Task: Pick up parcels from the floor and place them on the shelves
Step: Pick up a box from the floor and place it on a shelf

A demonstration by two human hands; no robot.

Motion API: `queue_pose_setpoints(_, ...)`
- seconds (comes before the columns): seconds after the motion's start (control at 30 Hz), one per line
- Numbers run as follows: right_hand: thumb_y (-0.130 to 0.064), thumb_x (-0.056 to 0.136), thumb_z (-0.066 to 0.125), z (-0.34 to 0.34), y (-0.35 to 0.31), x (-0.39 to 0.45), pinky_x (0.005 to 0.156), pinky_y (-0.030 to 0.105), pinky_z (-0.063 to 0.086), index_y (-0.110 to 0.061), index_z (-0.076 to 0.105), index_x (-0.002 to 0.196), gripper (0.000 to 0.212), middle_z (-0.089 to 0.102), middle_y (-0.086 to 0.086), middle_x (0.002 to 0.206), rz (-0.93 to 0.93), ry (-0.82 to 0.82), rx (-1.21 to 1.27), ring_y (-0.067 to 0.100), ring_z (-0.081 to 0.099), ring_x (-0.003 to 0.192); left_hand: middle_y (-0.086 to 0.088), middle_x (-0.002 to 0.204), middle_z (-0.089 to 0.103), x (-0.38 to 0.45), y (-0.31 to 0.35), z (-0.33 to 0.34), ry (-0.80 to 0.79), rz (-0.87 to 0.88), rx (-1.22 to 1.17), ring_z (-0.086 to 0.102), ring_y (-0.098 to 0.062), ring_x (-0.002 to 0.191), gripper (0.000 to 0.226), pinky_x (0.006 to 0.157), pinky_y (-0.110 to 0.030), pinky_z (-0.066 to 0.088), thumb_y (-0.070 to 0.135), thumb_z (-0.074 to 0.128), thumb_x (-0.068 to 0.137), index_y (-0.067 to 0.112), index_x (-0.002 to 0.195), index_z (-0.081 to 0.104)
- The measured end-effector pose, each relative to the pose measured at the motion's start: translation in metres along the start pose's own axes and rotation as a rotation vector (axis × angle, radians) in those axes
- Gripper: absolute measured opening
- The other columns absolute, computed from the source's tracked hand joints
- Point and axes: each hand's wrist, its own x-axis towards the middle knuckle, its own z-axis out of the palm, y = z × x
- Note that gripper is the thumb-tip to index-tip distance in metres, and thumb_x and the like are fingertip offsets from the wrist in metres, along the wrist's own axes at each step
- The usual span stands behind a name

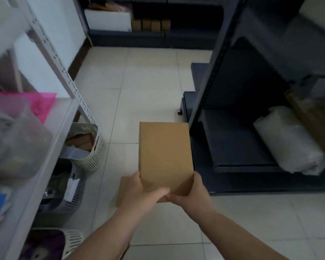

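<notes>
Two hands held one brown box (165, 156) off the floor, both at its near end: the left hand (141, 190) curled round the near left corner, the right hand (188, 194) wrapped round the near right corner, so each was clamped on the box. That parcel counted as picked up but not yet shelved.

Just left of the box and under the left hand, a second flat brown parcel (123, 190) lay on the tiled floor (150, 76), so at least one more pickup appeared to remain.

Right of the box stood the dark shelf (238, 143), its lower board partly bare, with a pale wrapped bundle (287, 139) lying farther along it; I judged this the likeliest spot for the box. Left of the box, baskets (88, 147) under a pale rack (51, 45) held cardboard items.

Beyond the box, a far shelf carried a white carton (107, 20) and small brown boxes (150, 25). How many parcels remained out of view could not be told.
</notes>
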Motion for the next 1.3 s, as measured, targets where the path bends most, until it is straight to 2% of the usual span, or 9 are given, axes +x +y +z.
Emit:
queue_pose_setpoints(0.17, -0.026, 0.063, 0.082, -0.030, -0.070, -0.056, 0.092, 0.029, 0.041, -0.017, 0.026, 0.137, 0.093, 0.049, 0.000, 0.126, -0.084, 0.047, -0.086, 0.016, 0.048, 0.113, 0.019, 0.089, 0.055, -0.072, 0.059, -0.024, -0.021, 0.096, -0.001, 0.052, 0.003, 0.081, 0.064, 0.060, -0.019, 0.041, 0.032, 0.064, 0.047, 0.029, 0.107, 0.042)
queue_pose_setpoints(0.37, -0.024, 0.065, 0.081, -0.064, -0.151, -0.123, 0.086, 0.027, 0.044, -0.019, 0.028, 0.135, 0.088, 0.044, -0.006, 0.111, -0.182, 0.071, -0.108, 0.010, 0.045, 0.099, 0.019, 0.094, 0.061, -0.147, 0.116, -0.055, -0.035, 0.218, -0.002, 0.057, 0.003, 0.088, 0.060, 0.072, -0.019, 0.045, 0.032, 0.067, 0.053, 0.032, 0.109, 0.047)
queue_pose_setpoints(0.47, -0.024, 0.066, 0.080, -0.073, -0.180, -0.149, 0.085, 0.023, 0.038, -0.018, 0.024, 0.138, 0.092, 0.041, -0.008, 0.110, -0.221, 0.088, -0.101, 0.007, 0.041, 0.100, 0.022, 0.089, 0.058, -0.174, 0.140, -0.068, -0.037, 0.284, -0.013, 0.055, 0.005, 0.083, 0.037, 0.068, -0.016, 0.042, 0.026, 0.071, 0.063, 0.036, 0.091, 0.049)
queue_pose_setpoints(0.6, -0.024, 0.066, 0.080, -0.086, -0.217, -0.184, 0.088, 0.024, 0.038, -0.020, 0.022, 0.140, 0.095, 0.042, -0.008, 0.114, -0.260, 0.103, -0.085, 0.007, 0.040, 0.101, 0.019, 0.092, 0.061, -0.210, 0.167, -0.082, -0.001, 0.324, -0.046, 0.059, 0.000, 0.088, 0.036, 0.071, -0.019, 0.044, 0.030, 0.066, 0.054, 0.039, 0.084, 0.049)
queue_pose_setpoints(0.8, -0.020, 0.067, 0.079, -0.105, -0.256, -0.230, 0.081, 0.022, 0.036, -0.020, 0.029, 0.135, 0.084, 0.043, -0.015, 0.098, -0.335, 0.120, -0.049, 0.006, 0.041, 0.095, 0.018, 0.099, 0.059, -0.254, 0.195, -0.094, 0.033, 0.422, -0.080, 0.057, -0.001, 0.091, 0.045, 0.070, -0.018, 0.042, 0.017, 0.069, 0.075, 0.033, 0.109, 0.046)
queue_pose_setpoints(0.93, -0.025, 0.066, 0.080, -0.115, -0.271, -0.255, 0.085, 0.023, 0.037, -0.021, 0.026, 0.139, 0.091, 0.047, -0.008, 0.115, -0.373, 0.169, -0.035, 0.007, 0.042, 0.101, 0.022, 0.095, 0.055, -0.280, 0.211, -0.097, 0.068, 0.510, -0.057, 0.055, 0.006, 0.086, 0.047, 0.062, -0.008, 0.043, 0.013, 0.068, 0.076, 0.032, 0.112, 0.044)
queue_pose_setpoints(1.0, -0.025, 0.066, 0.080, -0.122, -0.278, -0.266, 0.084, 0.023, 0.037, -0.022, 0.028, 0.136, 0.088, 0.046, -0.010, 0.111, -0.408, 0.202, -0.034, 0.009, 0.044, 0.103, 0.025, 0.093, 0.053, -0.292, 0.219, -0.096, 0.092, 0.550, -0.048, 0.053, 0.009, 0.083, 0.049, 0.055, 0.001, 0.041, 0.010, 0.068, 0.076, 0.031, 0.112, 0.043)
queue_pose_setpoints(1.17, -0.033, 0.065, 0.080, -0.143, -0.296, -0.289, 0.083, 0.024, 0.040, -0.022, 0.027, 0.137, 0.089, 0.046, -0.012, 0.111, -0.483, 0.250, -0.059, 0.008, 0.046, 0.103, 0.011, 0.128, 0.047, -0.312, 0.240, -0.096, 0.185, 0.696, 0.084, 0.047, -0.002, 0.103, 0.072, 0.079, -0.013, 0.037, 0.013, 0.070, 0.076, 0.024, 0.138, 0.035)
queue_pose_setpoints(1.3, -0.032, 0.066, 0.079, -0.159, -0.311, -0.304, 0.081, 0.023, 0.036, -0.023, 0.027, 0.137, 0.089, 0.044, -0.015, 0.107, -0.554, 0.308, -0.061, 0.006, 0.043, 0.099, 0.015, 0.121, 0.046, -0.324, 0.259, -0.096, 0.193, 0.785, 0.090, 0.048, 0.002, 0.102, 0.072, 0.070, -0.008, 0.040, 0.009, 0.070, 0.076, 0.028, 0.136, 0.035)
